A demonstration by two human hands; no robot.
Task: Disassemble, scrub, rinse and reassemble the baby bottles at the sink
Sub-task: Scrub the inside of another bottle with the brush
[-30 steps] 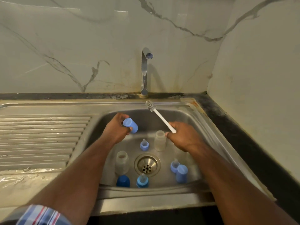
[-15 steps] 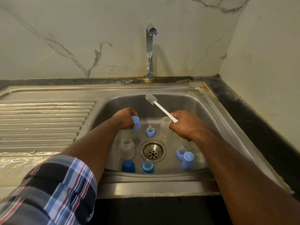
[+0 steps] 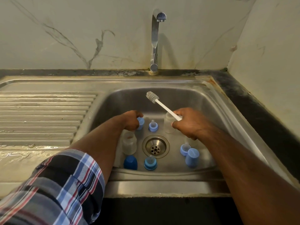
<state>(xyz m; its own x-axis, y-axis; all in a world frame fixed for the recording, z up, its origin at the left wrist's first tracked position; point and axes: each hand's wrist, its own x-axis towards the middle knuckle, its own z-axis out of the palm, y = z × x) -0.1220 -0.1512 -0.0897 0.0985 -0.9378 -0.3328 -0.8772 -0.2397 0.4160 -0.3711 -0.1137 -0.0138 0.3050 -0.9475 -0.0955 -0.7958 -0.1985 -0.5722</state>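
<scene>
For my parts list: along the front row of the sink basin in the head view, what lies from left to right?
Dark blue dome-shaped plastic cap → blue screw collar with clear teat → light blue plastic cap standing upright.

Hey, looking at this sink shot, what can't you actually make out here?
- Head view: the left hand covers most of the light blue cap, so the grip is unclear.
- The right hand hides the brush handle's end and part of the clear bottle.
- Whether the tap is running: no stream is visible.
- Residue inside the front clear bottle: too small to tell.
</scene>
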